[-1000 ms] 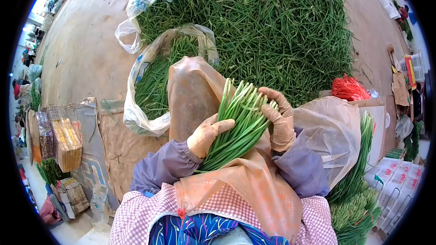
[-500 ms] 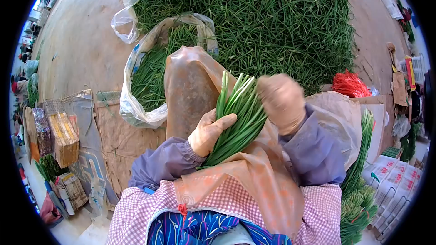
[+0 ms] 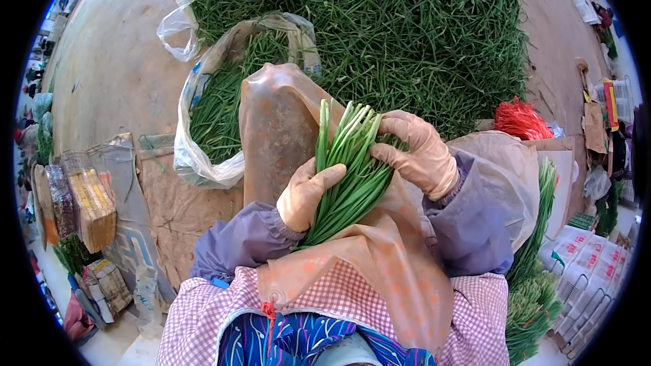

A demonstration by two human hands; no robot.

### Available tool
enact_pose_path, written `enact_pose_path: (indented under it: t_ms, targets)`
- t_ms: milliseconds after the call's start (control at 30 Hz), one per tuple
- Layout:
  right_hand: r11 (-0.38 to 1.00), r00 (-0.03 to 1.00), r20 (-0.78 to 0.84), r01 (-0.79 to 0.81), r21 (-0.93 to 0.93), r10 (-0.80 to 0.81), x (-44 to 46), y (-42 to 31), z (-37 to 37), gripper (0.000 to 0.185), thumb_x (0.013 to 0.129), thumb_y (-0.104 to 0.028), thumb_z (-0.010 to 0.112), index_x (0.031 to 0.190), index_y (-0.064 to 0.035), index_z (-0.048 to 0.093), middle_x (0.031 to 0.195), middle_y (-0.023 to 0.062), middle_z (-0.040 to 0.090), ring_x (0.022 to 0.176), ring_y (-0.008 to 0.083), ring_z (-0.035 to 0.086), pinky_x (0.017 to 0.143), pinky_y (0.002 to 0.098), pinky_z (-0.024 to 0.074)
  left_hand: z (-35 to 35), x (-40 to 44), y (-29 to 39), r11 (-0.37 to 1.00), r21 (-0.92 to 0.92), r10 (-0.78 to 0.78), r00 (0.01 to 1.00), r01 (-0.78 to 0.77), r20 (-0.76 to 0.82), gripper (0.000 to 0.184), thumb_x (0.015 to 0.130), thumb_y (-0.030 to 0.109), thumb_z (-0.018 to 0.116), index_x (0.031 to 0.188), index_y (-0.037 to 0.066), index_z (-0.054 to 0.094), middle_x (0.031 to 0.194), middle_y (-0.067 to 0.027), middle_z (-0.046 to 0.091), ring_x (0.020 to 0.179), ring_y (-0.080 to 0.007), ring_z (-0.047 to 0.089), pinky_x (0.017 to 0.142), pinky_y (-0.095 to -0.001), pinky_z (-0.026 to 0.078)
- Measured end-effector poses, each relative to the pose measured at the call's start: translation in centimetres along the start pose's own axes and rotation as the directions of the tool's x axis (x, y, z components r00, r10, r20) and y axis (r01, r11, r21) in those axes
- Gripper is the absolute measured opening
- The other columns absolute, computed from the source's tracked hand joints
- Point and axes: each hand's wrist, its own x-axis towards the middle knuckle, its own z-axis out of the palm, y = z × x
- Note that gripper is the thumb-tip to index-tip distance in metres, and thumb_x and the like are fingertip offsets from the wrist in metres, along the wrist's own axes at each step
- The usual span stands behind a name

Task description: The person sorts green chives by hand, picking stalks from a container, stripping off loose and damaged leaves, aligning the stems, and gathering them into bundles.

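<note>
A bundle of garlic chives lies slanted over my lap, its pale stem ends pointing up and its green leaves running down to the left. My left hand, gloved, is wrapped round the bundle from the left, thumb across the front. On the other side, my gloved right hand has thumb and fingertips pinched at the bundle's upper right edge, near the pale stems. Exactly which stalks it grips is partly hidden. Under the bundle, a translucent orange-spotted plastic sheet covers my lap and knee.
A big heap of loose chives spreads ahead. At its left stands an open plastic bag with more chives. Red ties lie to the right, above bundled chives. Boxes stand at the left, a white crate at the right.
My right hand, blurred beside the bundle before, has come against its upper right edge with fingers pinched. My left hand keeps its hold. The view has shifted slightly.
</note>
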Motion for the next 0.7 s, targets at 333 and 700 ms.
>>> enact_pose_path:
  t_ms: [333,700]
  targets:
    - [0.889,0.745,-0.572,0.06,-0.455,-0.343,0.4,3.7,-1.0,0.006,0.084,-0.002,0.066,0.085,-0.006,0.061,0.087,0.0065,0.065,0.08,0.0195,0.062,0.074,0.0305,0.0513,0.3,-0.1,0.1,0.996,-0.083,-0.015,0.999,0.011,-0.045,0.036,0.095,0.012,0.049,0.129,0.0,0.047,0.113,-0.0127,0.062,0.096,-0.0206,0.063,0.085,-0.0339,0.053]
    - [0.963,0.954,-0.21,0.171,-0.209,-0.215,-0.8,-1.0,-1.4,0.021,0.088,-0.019,0.069,0.103,-0.0046,0.067,0.082,0.0094,0.066,0.079,0.0203,0.063,0.069,0.0306,0.0502,-0.1,0.1,-0.2,0.978,-0.204,0.044,0.999,-0.039,0.019,0.041,0.097,0.013,0.046,0.136,0.001,0.042,0.122,-0.0143,0.058,0.104,-0.023,0.061,0.092,-0.0371,0.051]
